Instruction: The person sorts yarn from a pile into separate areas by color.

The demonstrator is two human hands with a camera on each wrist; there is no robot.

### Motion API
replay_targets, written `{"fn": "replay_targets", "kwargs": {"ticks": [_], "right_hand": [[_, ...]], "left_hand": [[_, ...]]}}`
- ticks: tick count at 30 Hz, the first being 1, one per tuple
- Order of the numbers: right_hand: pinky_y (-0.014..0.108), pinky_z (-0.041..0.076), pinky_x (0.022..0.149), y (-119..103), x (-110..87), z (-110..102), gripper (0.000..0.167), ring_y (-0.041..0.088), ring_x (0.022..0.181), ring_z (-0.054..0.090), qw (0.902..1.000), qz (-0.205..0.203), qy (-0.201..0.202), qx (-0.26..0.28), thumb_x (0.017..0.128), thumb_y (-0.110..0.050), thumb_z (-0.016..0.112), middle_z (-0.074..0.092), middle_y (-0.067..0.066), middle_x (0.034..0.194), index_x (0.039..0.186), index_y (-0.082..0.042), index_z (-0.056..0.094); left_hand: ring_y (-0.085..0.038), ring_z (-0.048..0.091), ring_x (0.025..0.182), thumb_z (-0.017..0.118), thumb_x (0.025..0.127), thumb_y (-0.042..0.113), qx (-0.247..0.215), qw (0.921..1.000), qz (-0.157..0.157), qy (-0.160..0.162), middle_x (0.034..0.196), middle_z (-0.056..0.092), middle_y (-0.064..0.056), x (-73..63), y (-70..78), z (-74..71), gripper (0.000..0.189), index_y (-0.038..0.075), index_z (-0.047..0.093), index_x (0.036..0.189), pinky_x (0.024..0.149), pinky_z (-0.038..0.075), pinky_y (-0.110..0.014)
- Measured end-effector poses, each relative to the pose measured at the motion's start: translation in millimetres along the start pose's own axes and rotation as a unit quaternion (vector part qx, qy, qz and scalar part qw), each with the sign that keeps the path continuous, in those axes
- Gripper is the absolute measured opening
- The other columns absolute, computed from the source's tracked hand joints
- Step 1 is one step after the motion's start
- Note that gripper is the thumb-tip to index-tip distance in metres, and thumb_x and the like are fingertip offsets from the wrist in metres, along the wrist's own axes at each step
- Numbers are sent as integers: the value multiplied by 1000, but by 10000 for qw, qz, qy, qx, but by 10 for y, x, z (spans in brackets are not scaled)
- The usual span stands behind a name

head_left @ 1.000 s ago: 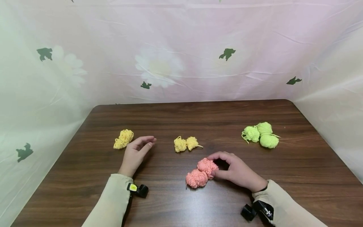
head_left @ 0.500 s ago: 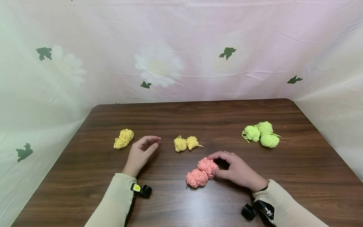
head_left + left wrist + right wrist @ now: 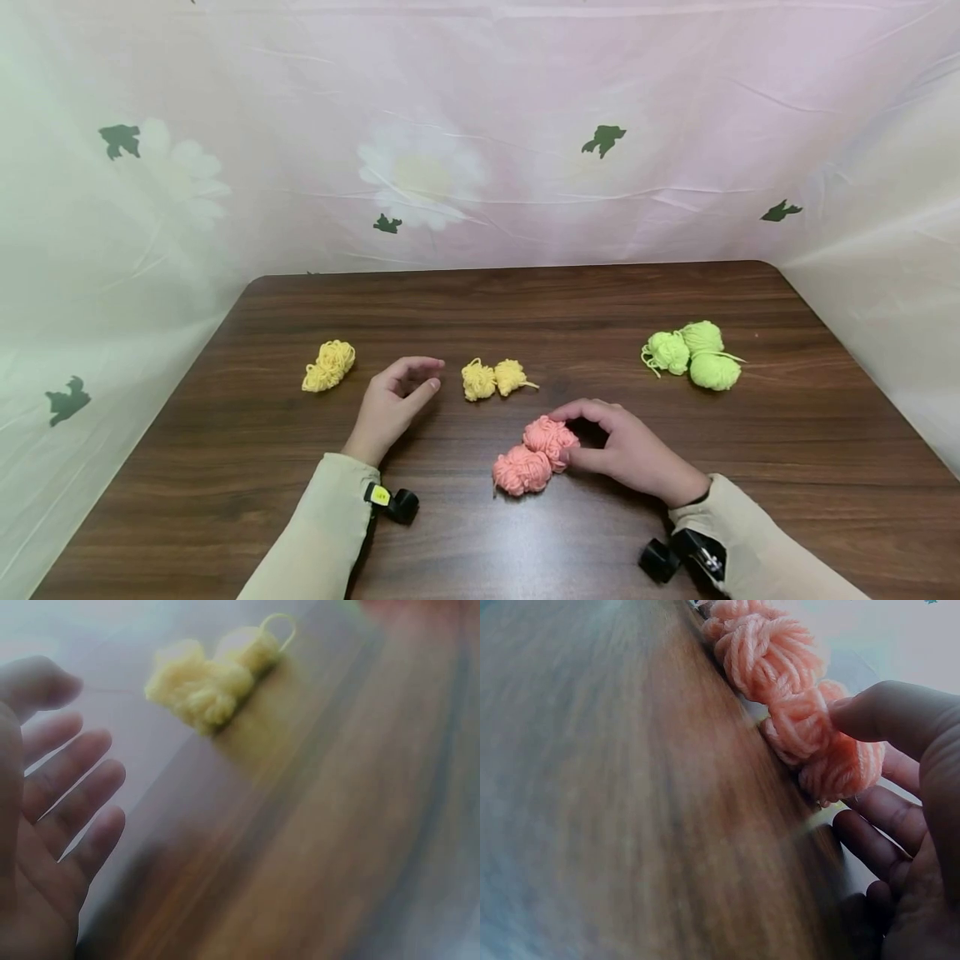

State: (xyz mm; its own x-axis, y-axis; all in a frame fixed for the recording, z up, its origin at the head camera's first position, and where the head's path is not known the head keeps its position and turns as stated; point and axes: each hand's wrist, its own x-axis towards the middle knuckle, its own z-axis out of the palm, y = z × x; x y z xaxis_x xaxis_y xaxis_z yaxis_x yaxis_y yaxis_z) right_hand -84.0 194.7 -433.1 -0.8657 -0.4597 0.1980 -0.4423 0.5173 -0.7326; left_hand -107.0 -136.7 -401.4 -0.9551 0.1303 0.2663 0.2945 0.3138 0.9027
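Observation:
In the head view my right hand [image 3: 630, 450] holds a coral-pink yarn ball [image 3: 552, 440] between thumb and fingers. A second pink yarn ball [image 3: 521, 471] lies against it on the near left. The right wrist view shows the thumb [image 3: 885, 716] pressed on the pink strands, with the other fingers curving along the far side. My left hand [image 3: 393, 404] hovers over the table with loosely bent fingers, holding nothing. Just right of its fingertips sit two small yellow yarn balls [image 3: 493, 380], side by side; one has a loop of yarn [image 3: 289, 630] sticking up in the left wrist view.
Another yellow yarn bundle [image 3: 330, 365] lies on the table to the left of my left hand. Three lime-green yarn balls [image 3: 715, 371] are clustered at the right back. A flowered cloth [image 3: 487, 142] hangs behind the dark wooden table [image 3: 480, 312] and along its sides.
My left hand has moved right, away from the left yellow bundle and closer to the two yellow balls. The right hand and pink yarn balls have stayed in place.

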Motion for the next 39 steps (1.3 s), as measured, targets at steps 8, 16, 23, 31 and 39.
{"fn": "replay_targets", "kwargs": {"ticks": [8, 16, 23, 31, 39], "right_hand": [[43, 43, 96, -14, 1, -3, 37, 12, 111, 59, 10000, -21, 6, -41, 84, -30, 81, 67, -17, 119, 119, -34, 68], [44, 42, 96, -11, -1, -4, 37, 12, 112, 59, 10000, -7, -10, -70, 85, -31, 81, 67, -17, 119, 120, -34, 68], [44, 43, 95, -6, -8, -2, 37, 12, 111, 59, 9999, -20, 13, -112, 85, -32, 81, 67, -17, 119, 119, -35, 68], [44, 43, 96, -3, 2, 0, 38, 12, 112, 59, 10000, -13, -15, -44, 84, -30, 81, 67, -17, 119, 119, -34, 68], [44, 43, 96, -9, -3, -1, 37, 13, 112, 59, 10000, 0, -23, -45, 85, -32, 81, 67, -16, 120, 120, -33, 68]], "left_hand": [[-30, 64, 109, 68, 94, 2, 75, 9998, -205, -29, 119, 69, -15, 48, -75, 111, 25, -1, 67, 119, 90, 53, -46], [-27, 64, 110, 73, 92, 10, 75, 9999, -105, -26, 119, 70, -12, 138, -362, 207, 29, 7, 68, 121, 94, 51, -49], [-19, 64, 110, 77, 90, 17, 207, 9997, -75, -135, 118, 71, -4, 154, -350, 236, 31, 15, 69, 120, 96, 50, -46], [-19, 61, 116, 80, 87, 20, 661, 9963, -243, -492, 122, 68, -2, 180, -314, 278, 43, 15, 65, 126, 102, 45, -44], [-21, 58, 121, 84, 83, 26, 1179, 9899, -442, -652, 123, 67, -1, 200, -307, 342, 55, 17, 62, 133, 108, 41, -45]]}}
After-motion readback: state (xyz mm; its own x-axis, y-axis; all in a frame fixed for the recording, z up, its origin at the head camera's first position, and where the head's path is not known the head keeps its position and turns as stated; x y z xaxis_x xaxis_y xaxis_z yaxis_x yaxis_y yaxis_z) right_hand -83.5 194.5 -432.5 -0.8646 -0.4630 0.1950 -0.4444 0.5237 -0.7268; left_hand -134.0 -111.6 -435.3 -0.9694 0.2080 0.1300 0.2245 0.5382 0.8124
